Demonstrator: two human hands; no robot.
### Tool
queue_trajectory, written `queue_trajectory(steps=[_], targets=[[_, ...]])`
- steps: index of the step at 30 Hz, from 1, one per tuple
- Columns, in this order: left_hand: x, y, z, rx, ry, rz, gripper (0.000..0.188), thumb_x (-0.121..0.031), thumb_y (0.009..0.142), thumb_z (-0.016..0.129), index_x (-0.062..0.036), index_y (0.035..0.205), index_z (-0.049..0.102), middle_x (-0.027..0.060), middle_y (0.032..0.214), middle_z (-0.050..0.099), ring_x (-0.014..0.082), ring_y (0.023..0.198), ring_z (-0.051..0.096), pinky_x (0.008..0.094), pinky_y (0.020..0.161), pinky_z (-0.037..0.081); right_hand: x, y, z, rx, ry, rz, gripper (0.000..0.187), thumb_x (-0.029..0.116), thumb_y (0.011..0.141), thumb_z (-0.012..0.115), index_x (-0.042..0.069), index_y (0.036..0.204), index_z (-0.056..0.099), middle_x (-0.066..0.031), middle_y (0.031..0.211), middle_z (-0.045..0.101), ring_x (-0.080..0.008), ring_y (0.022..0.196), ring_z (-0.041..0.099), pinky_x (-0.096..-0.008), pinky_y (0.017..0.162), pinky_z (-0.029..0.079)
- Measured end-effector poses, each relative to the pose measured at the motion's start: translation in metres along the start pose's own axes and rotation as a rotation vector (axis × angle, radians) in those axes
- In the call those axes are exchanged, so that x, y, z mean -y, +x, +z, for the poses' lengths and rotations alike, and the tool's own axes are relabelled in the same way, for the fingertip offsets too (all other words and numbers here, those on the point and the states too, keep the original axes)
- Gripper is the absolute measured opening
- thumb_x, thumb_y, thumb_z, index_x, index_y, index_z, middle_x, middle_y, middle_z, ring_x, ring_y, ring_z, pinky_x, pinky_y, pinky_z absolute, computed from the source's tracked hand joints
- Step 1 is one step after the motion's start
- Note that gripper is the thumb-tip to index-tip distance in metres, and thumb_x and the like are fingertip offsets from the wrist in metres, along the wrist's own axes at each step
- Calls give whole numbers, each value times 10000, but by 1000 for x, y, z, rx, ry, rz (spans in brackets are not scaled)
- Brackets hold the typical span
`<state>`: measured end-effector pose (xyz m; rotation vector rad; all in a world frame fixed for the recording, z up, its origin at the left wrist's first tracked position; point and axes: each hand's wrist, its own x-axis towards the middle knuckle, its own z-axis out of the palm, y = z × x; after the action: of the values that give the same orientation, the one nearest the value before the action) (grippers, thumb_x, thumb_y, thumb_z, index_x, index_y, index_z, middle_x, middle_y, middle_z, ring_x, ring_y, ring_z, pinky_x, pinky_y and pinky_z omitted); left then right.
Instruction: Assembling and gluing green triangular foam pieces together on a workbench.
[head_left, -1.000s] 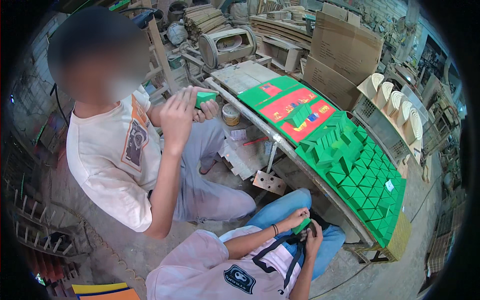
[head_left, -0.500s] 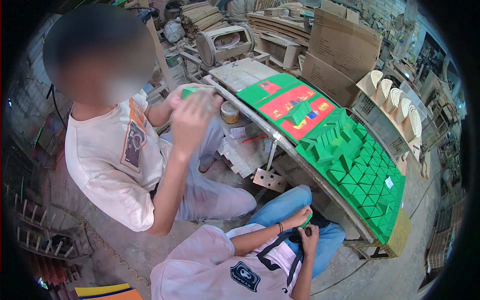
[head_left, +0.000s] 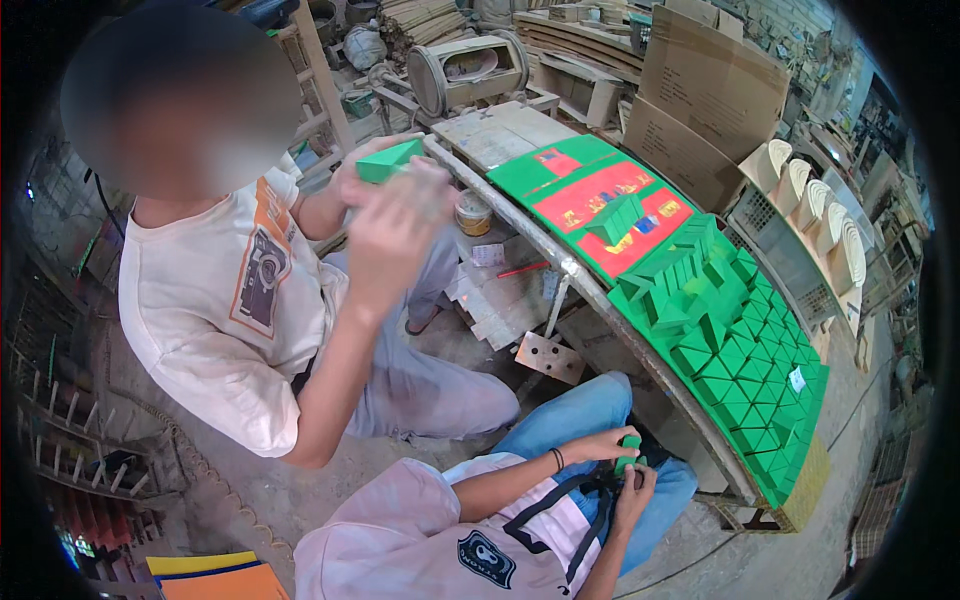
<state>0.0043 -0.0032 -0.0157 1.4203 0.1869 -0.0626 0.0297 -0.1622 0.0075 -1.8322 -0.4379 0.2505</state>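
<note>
Low in front of me, over my jeans, my left hand (head_left: pixel 602 444) pinches a small green block (head_left: pixel 628 455). Just below it my right hand (head_left: pixel 634 492) is closed around the block's lower end, thumb up against it. Fingers cover much of the block, so its full shape is hidden. Something dark lies behind my hands on my lap. At the left, a seated co-worker in a white shirt holds a green triangular block (head_left: pixel 390 161) in one hand. The co-worker's other hand (head_left: pixel 405 215) is blurred beside it.
A long bench to the right bears a green-and-red painted board (head_left: pixel 610 215) and many green triangular blocks (head_left: pixel 755 370). Beyond it stand cardboard boxes (head_left: pixel 710 75) and curved wooden pieces (head_left: pixel 830 220). A small tub (head_left: pixel 473 212) and a holed wooden plate (head_left: pixel 550 358) are under the bench's near edge.
The green block between my hands has come up and shows more; my right hand has shifted slightly right and down. The co-worker's green block is more exposed. The whole view has shifted slightly.
</note>
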Motion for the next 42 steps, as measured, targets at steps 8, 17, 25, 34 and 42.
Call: queue_trajectory(steps=[8, 17, 25, 34, 42], targets=[[-9, 0, 2, 170, -186, -100, 463, -264, 908, 605, -59, 1264, 392, 60, 983, 533, 142, 865, 563, 273, 682, 513, -10, 0, -11, -89, 42, 114, 202, 110, 837, 651, -44, 927, 558, -108, 944, 501, -227, 874, 500, -332, 800, 415], [-11, -3, 1, 134, -350, -187, 300, -148, 898, 524, -36, 1149, 404, 105, 989, 503, 217, 897, 595, 343, 630, 597, 8, 1, -11, -52, -82, -47, 197, 49, 755, 688, -25, 909, 592, -138, 941, 540, -280, 919, 519, -349, 865, 399], [-3, 4, 4, 100, -316, -161, 184, -107, 913, 505, -50, 1078, 446, 96, 906, 529, 197, 824, 610, 339, 627, 601, 9, 1, -13, -68, -129, -90, 246, 21, 693, 709, -19, 914, 606, -123, 943, 552, -268, 913, 535, -321, 852, 414], [-12, 3, 4, 30, -400, -154, 171, -123, 918, 564, -39, 1059, 517, 78, 938, 560, 182, 892, 610, 352, 705, 605, 0, 5, -16, -119, -119, 31, 200, 31, 768, 679, -41, 945, 619, -130, 926, 576, -247, 892, 552, -314, 833, 428], [-26, -1, 1, 181, -562, -172, 198, -44, 879, 614, -29, 1032, 489, 102, 1061, 574, 203, 999, 599, 367, 848, 565, -1, 9, -24, -112, 253, 234, 264, -5, 785, 655, 2, 1048, 639, -37, 982, 529, -111, 774, 513, -227, 668, 432]])
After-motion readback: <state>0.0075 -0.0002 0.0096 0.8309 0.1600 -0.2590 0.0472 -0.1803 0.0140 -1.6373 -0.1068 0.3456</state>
